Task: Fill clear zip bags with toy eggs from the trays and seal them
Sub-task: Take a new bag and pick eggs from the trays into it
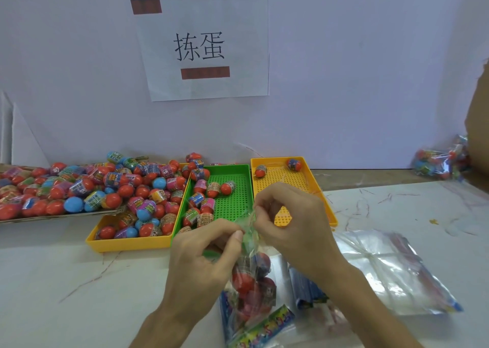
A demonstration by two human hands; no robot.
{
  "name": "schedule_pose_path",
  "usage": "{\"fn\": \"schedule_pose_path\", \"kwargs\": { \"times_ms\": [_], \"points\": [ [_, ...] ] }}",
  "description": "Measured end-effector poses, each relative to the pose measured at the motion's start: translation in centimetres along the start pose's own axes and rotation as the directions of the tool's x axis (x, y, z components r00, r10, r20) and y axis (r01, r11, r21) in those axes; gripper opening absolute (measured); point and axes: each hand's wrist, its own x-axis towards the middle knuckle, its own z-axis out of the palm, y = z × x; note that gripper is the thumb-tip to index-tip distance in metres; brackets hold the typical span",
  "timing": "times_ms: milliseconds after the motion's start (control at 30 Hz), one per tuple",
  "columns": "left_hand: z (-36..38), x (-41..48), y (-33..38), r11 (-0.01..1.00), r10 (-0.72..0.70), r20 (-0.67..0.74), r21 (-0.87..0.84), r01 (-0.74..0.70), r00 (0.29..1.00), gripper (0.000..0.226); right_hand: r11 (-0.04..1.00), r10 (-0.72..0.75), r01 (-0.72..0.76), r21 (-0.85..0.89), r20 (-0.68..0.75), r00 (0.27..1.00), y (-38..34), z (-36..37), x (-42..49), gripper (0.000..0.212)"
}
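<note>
The left hand (203, 257) pinches the mouth of the clear plastic zip bag of red toy eggs (250, 287) from nine o'clock; the right hand (291, 220) pinches it from three o'clock — tips almost meeting. The bag's long axis runs from that pinch toward six o'clock, so the seal looks equally near both hands.

Toy eggs (105, 189) red, blue, multicoloured printed bands. Left tray (127, 243) yellow. Middle tray (232, 205) green, right tray (285, 181) yellow, both hole-grid patterned. Table (66, 281) white, reddish veins. Sign (238, 17) white, black characters, brown bars. Zip bag (251, 281) clear, blue patterned strip.
</note>
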Motion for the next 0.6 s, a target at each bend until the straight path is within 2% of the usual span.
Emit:
{"fn": "schedule_pose_path", "kwargs": {
  "times_ms": [233, 300, 400, 467, 533, 600],
  "points": [
    [-0.4, 0.3, 0.1, 0.978, -0.186, -0.132, -0.117, 0.171, 0.974, 0.013, 0.971, 0.227, -0.221, 0.090, -0.054, 0.972, 0.8, -1.2, 0.6, 0.015],
    [-0.5, 0.5, -0.4, 0.964, -0.251, -0.186, -0.136, 0.228, 0.950, 0.019, 0.956, 0.284, -0.278, 0.091, -0.062, 0.957, 1.7, -2.0, 0.8, 0.021],
    [-0.9, 0.7, -1.1, 0.934, -0.345, -0.276, -0.197, 0.298, 0.897, 0.030, 0.941, 0.338, -0.335, 0.042, -0.114, 0.934, 3.0, -3.2, 1.0, 0.027],
    [-1.1, 0.9, -1.5, 0.912, -0.398, -0.342, -0.245, 0.328, 0.852, 0.031, 0.923, 0.383, -0.384, 0.028, -0.183, 0.905, 3.8, -4.0, 1.1, 0.022],
    [-1.3, 1.2, -1.7, 0.890, -0.447, -0.411, -0.291, 0.350, 0.794, 0.034, 0.881, 0.461, -0.472, 0.030, -0.281, 0.842, 5.0, -5.1, 1.1, 0.011],
    [-1.6, 1.5, -2.0, 0.854, -0.513, -0.458, -0.357, 0.378, 0.726, 0.036, 0.817, 0.532, -0.576, -0.027, -0.349, 0.771, 6.5, -6.2, 0.8, 0.012]
  ]
}}
